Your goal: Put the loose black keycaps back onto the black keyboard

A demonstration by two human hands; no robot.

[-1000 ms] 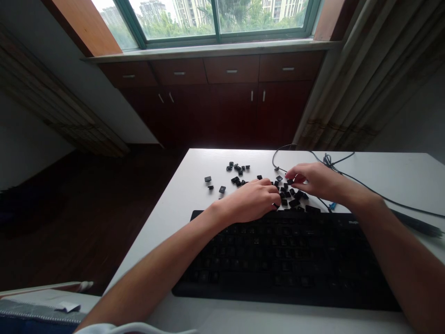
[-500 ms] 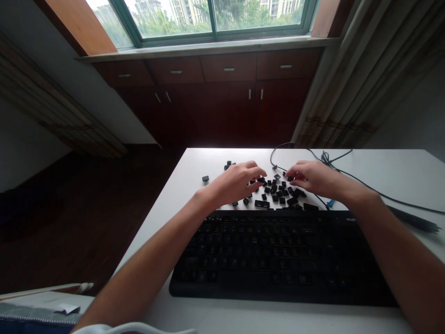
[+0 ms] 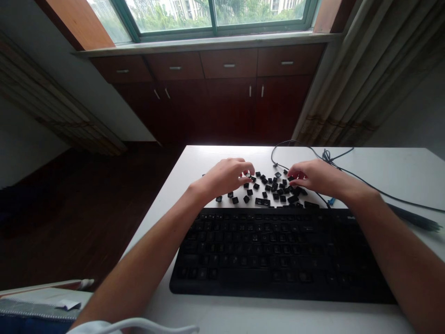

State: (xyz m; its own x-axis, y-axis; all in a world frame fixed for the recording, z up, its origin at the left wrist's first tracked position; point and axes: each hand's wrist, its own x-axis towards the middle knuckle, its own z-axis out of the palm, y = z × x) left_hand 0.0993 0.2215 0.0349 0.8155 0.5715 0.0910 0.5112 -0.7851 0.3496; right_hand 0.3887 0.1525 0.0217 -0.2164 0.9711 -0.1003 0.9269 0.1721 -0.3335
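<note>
Leftward over the table [image 3: 389,169], the left hand [image 3: 227,174] has shifted; I can't tell whether its curled fingers grip anything. The right hand [image 3: 311,176] pinches a keycap [image 3: 291,178]. Picking through loose keycaps [image 3: 262,202] seems underway, next needing a careful pinch. Just nearer lies the black keyboard [image 3: 243,276], long axis left-to-right, back facing the window [image 3: 257,14].

White table [image 3: 399,169] bore a black keyboard [image 3: 274,255] on its near side, loose black keycaps [image 3: 262,202] scattered beyond the keyboard's far edge, a bundled dark cable [image 3: 326,156] at far right, and a dark bristle-ended item [image 3: 413,217] at right.
</note>
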